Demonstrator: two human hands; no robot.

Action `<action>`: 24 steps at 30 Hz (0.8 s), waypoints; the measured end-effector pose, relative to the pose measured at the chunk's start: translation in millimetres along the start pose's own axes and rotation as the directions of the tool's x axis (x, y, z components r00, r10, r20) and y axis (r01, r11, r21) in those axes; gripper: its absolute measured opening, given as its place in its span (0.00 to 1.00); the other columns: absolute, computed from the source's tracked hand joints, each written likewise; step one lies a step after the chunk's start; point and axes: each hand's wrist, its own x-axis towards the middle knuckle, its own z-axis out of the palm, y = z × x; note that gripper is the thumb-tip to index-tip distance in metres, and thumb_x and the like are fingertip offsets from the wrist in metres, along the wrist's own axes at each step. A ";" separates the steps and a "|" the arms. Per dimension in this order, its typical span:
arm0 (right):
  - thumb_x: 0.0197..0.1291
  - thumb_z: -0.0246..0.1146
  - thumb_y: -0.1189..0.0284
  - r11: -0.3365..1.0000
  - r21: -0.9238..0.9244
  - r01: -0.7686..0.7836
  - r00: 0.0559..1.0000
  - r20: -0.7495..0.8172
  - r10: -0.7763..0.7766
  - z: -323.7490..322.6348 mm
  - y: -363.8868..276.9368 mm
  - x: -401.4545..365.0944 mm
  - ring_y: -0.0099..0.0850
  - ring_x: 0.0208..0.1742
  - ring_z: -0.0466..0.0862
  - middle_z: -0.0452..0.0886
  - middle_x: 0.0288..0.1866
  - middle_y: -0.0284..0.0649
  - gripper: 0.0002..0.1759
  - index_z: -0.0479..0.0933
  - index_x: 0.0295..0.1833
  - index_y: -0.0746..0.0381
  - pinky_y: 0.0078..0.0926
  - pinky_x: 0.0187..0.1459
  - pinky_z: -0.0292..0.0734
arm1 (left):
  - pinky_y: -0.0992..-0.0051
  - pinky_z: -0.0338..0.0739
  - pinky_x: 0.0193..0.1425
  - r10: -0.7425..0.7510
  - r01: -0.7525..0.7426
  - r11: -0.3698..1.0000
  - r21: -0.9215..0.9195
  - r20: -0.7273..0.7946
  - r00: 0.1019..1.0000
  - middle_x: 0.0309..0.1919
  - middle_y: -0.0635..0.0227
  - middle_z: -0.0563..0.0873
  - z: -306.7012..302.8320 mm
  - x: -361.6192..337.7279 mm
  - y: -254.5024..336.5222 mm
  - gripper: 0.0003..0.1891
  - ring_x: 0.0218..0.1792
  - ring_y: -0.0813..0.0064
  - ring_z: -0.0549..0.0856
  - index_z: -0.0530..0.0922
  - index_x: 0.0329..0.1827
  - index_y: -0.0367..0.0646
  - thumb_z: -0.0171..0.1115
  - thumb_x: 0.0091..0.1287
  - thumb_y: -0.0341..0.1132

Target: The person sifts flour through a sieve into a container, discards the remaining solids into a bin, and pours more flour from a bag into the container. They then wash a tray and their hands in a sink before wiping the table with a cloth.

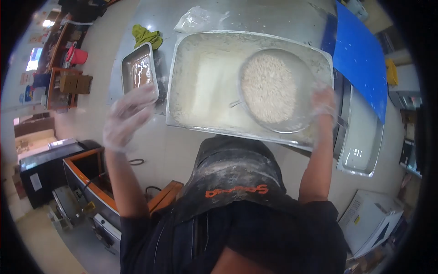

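Observation:
My right hand point(323, 98), gloved in clear plastic and blurred, grips the right side of a large round sieve point(303, 68). Many small, pale, elongated pieces point(269, 89) lie in the sieve, mostly toward its left. The sieve is over the right half of a big rectangular metal tray point(169, 98), whose inside is coated with white powder. My left hand point(130, 116), also in a clear glove, is raised empty with fingers stretched out. It hovers by the near end of a small metal pan point(130, 59) containing shiny brown liquid.
A green cloth point(148, 36) and a clear plastic bag point(198, 19) lie on the metal table point(260, 16). At the right, a blue board point(360, 55) partly covers a long metal tray point(360, 157). A white box point(372, 221) stands on the floor at lower right.

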 end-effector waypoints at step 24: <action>0.59 0.57 0.68 0.938 -0.189 0.289 0.865 -0.369 -0.341 -68.6 -233.5 -56.7 0.42 0.46 0.83 0.83 0.45 0.51 0.22 0.74 0.61 0.56 0.33 0.48 0.76 | 0.66 0.75 0.58 -0.191 0.042 0.890 -0.455 -0.286 0.939 0.57 0.55 0.77 -228.2 -200.2 -185.4 0.20 0.50 0.65 0.81 0.72 0.60 0.36 0.57 0.65 0.31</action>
